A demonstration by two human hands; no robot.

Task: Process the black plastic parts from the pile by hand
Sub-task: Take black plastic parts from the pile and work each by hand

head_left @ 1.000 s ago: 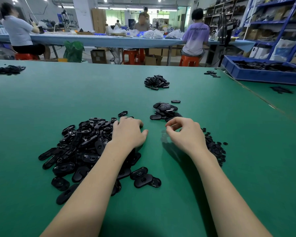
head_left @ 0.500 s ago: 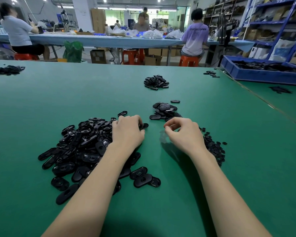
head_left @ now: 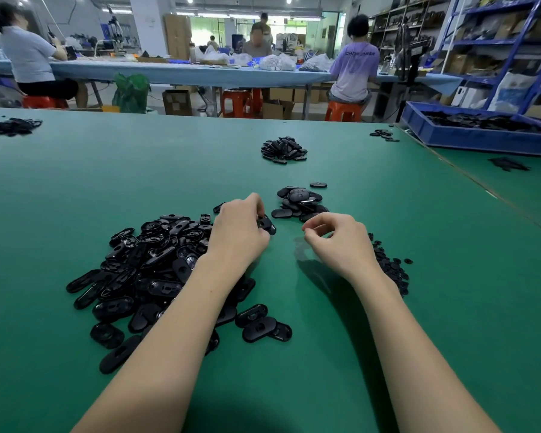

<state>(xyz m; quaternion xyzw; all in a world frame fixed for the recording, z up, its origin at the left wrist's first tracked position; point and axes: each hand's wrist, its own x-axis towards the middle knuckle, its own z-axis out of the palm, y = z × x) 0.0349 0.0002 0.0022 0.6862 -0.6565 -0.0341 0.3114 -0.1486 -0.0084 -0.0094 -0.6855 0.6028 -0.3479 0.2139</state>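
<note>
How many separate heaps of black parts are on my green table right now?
6: big pile under the left hand, small stack ahead, tiny bits behind the right hand, centre heap, far-left heap, far-right cluster. Hands may hide more.

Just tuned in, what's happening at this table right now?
A person is working through black plastic parts at a green table. The left hand grips one black part at the edge of the big pile. The right hand hovers beside it with fingers curled; whether it holds anything cannot be told. A smaller pile sits just beyond the hands, and tiny black pieces lie right of the right wrist.
</note>
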